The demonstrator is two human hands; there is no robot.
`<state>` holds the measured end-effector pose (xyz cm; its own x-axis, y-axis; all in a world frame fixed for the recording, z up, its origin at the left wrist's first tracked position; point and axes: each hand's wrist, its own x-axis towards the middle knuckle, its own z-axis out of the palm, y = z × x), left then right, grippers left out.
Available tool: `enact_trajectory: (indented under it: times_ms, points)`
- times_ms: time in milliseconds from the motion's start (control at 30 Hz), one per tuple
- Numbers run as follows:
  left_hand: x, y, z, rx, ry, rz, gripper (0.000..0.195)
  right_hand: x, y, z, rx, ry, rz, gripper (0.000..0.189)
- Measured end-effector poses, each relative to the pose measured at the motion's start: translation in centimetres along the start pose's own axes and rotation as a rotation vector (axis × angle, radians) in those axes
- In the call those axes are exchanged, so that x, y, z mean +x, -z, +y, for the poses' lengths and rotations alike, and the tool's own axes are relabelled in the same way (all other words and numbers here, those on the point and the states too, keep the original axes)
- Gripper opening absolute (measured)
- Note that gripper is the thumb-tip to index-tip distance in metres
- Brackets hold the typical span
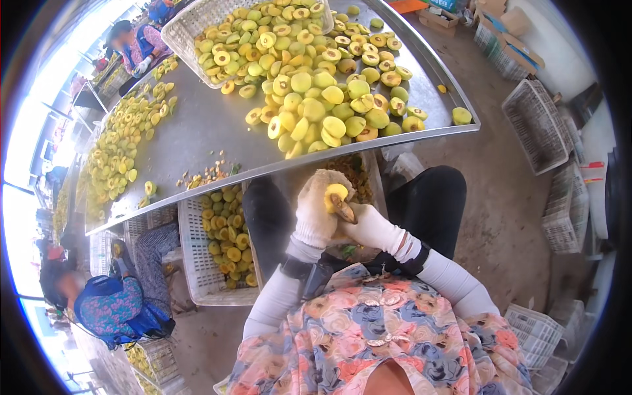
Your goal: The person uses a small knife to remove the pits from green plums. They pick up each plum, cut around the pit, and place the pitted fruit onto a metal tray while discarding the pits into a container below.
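Observation:
My left hand, in a soiled knit glove, grips a yellow stone-fruit half above my lap. Against it works my right hand, in a white glove, closed around a brown, pointed thing that touches the fruit's cut face. Whether this is a small pitting tool or a stained thumb tip I cannot tell. Just beyond my hands, a large heap of halved green-yellow stone fruit lies on the metal table, some halves still showing brown stones. Below, a crate of brown scraps is partly hidden by my hands.
A tilted white plastic crate spills fruit onto the table. Left of my knees stands a crate of fruit halves. A co-worker in a blue apron sits at left, another person farther off. Plastic crates line the right side.

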<state>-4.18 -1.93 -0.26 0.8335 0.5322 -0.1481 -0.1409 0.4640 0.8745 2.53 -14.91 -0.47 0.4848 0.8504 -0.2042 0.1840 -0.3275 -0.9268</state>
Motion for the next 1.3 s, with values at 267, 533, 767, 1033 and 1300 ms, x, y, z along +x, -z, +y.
enact_trajectory:
  times_ms: [267,533,767,1033,1300]
  points:
    - [0.7,0.1,-0.4,0.039,0.25,-0.073,0.041,-0.4,3.1,0.0,0.181,-0.233,-0.416,0.047]
    - [2.6,0.2,-1.3,0.141,0.321,-0.168,0.044,1.3,5.9,1.2,-0.02,-0.119,-0.567,0.035]
    - [4.3,5.0,3.2,0.374,0.06,0.137,0.04,4.2,7.8,4.2,-0.271,-0.054,-0.44,0.027]
    - [3.8,4.3,2.4,0.302,0.051,0.151,0.04,7.1,-0.3,6.5,-0.52,0.348,0.032,0.022]
    - [2.1,10.5,7.7,1.017,-0.37,0.479,0.017,5.8,2.4,10.6,-0.715,0.15,-0.089,0.022]
